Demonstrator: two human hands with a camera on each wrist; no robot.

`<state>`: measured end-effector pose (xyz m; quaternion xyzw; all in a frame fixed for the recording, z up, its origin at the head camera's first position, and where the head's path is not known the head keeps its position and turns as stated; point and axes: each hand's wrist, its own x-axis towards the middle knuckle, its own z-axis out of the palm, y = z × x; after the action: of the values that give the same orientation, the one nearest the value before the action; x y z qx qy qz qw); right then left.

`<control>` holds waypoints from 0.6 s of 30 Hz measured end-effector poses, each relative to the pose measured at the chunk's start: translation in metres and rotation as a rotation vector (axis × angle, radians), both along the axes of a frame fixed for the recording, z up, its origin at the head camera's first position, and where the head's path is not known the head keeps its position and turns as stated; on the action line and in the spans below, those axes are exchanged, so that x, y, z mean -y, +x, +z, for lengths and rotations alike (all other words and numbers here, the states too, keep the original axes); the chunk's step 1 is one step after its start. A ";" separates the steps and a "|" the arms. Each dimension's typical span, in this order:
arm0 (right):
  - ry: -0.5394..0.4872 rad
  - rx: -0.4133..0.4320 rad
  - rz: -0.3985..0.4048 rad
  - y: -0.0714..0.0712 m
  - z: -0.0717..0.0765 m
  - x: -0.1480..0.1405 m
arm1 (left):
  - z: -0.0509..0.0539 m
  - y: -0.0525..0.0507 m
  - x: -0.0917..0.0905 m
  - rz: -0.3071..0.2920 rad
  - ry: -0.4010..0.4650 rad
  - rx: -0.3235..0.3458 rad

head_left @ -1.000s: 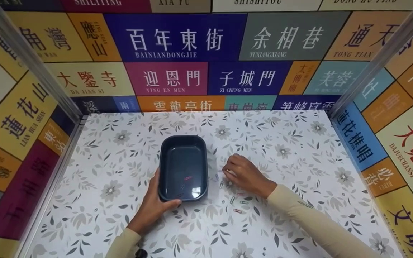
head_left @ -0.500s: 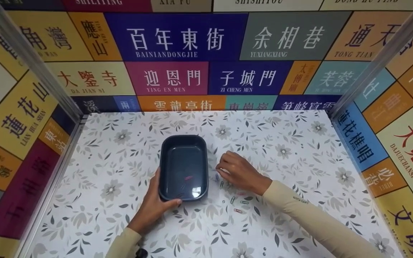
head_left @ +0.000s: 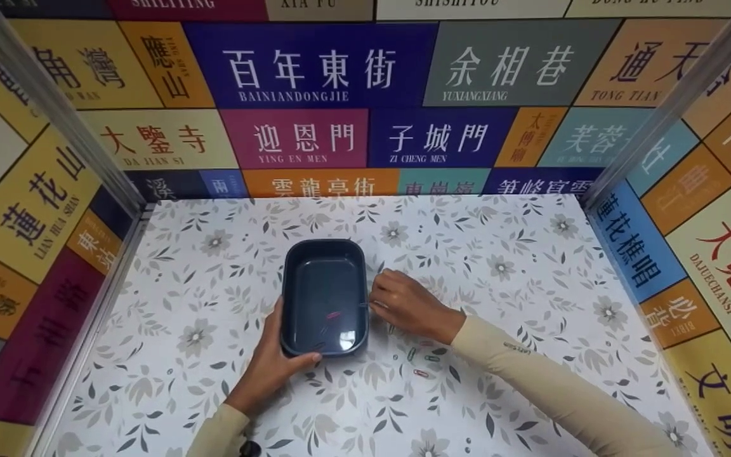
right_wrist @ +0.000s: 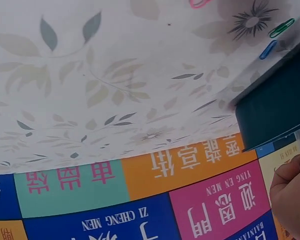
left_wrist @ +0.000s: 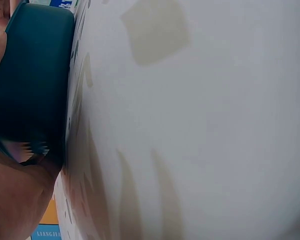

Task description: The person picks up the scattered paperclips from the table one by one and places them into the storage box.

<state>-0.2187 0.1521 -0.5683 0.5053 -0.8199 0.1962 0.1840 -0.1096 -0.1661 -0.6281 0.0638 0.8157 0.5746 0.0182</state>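
My left hand [head_left: 273, 365] grips a dark blue rectangular dish [head_left: 289, 298] at its near left corner, thumb over the rim and fingers along the side. In the left wrist view, this hand [left_wrist: 20, 195] wraps the dish's outer wall [left_wrist: 35, 75]. My right hand [head_left: 413, 304] is at the dish's right rim, fingertips pinching a small paper clip [head_left: 363, 306] whose colour cannot be told. Inside the dish lie a pink paper clip [head_left: 332, 315] and a few dark ones [head_left: 320, 346]. The right wrist view shows the right hand [right_wrist: 292, 192] only in part.
On the floral tabletop [head_left: 213, 285], right of the dish, lie several paper clips, among them a red clip [head_left: 421, 373], a green clip [head_left: 432, 358] and a blue clip [right_wrist: 268, 49]. Panels with printed characters [head_left: 315, 63] surround the table, with clear corner posts [head_left: 632, 127].
The right hand has moved left from among the loose clips to the dish's right rim, carrying a paper clip. The left hand and the dish have stayed in place.
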 end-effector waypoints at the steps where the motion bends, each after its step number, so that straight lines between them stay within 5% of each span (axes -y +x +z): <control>1: 0.009 0.004 0.002 0.000 0.001 0.002 | 0.000 0.000 0.000 0.000 -0.001 0.003; 18: 0.106 -0.034 0.042 0.003 0.004 0.029 | 0.001 -0.001 0.002 -0.020 0.029 0.040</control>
<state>-0.2157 0.1235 -0.5643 0.5348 -0.8151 0.1476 0.1667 -0.1111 -0.1684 -0.6273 0.0608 0.8062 0.5872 0.0393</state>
